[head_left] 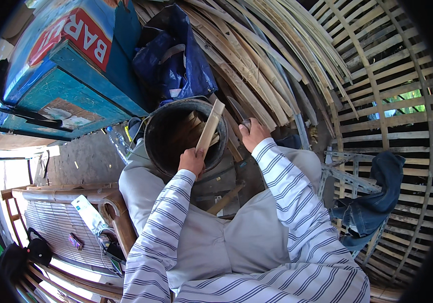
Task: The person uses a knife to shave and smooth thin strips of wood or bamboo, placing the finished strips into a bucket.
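My left hand (191, 161) is closed around the lower end of a flat, pale strip of split bamboo (211, 126), which tilts up and away over a dark round bucket (150, 143). Several short pieces of bamboo (192, 124) lie inside the bucket. To the right of the bucket, my right hand (253, 134) is closed around the handle of a knife (237, 109). Its grey blade points away from me and slightly left, apart from the strip. My fingers hide most of the handle.
Long bamboo strips (246, 60) are stacked beyond the bucket. A blue bag (176, 65) stands behind it, with a blue box (95, 96) at the left. A bamboo bench (65, 222) is at lower left; jeans (373, 202) hang by the slatted wall (378, 91) at right.
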`<move>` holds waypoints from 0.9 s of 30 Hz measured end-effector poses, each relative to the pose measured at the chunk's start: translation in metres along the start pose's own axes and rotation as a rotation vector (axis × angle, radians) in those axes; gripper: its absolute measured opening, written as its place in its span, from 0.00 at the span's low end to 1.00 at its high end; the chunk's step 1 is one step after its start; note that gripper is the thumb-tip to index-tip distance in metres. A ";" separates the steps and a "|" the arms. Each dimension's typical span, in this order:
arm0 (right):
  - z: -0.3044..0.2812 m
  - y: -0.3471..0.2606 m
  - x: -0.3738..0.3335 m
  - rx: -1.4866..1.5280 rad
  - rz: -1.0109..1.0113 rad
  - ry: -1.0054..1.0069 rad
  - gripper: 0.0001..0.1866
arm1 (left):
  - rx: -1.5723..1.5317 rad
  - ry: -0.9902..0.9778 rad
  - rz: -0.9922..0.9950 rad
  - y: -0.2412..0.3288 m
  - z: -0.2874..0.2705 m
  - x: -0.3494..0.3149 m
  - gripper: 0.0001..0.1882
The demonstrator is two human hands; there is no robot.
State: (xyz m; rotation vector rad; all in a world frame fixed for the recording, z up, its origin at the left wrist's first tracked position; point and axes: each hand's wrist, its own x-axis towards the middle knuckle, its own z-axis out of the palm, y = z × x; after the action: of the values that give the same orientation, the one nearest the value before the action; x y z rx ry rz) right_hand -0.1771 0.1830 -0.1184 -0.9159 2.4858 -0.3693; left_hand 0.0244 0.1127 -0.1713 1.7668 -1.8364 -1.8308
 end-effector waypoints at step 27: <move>0.051 -0.053 0.030 -0.441 -0.018 -0.082 0.23 | 0.184 0.178 0.063 0.015 0.009 0.001 0.18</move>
State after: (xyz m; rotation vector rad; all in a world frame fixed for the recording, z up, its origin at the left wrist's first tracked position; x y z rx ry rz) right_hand -0.1434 0.1191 -0.1508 -1.0938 2.5273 0.2209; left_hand 0.0082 0.1132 -0.1646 1.8357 -2.0197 -1.4724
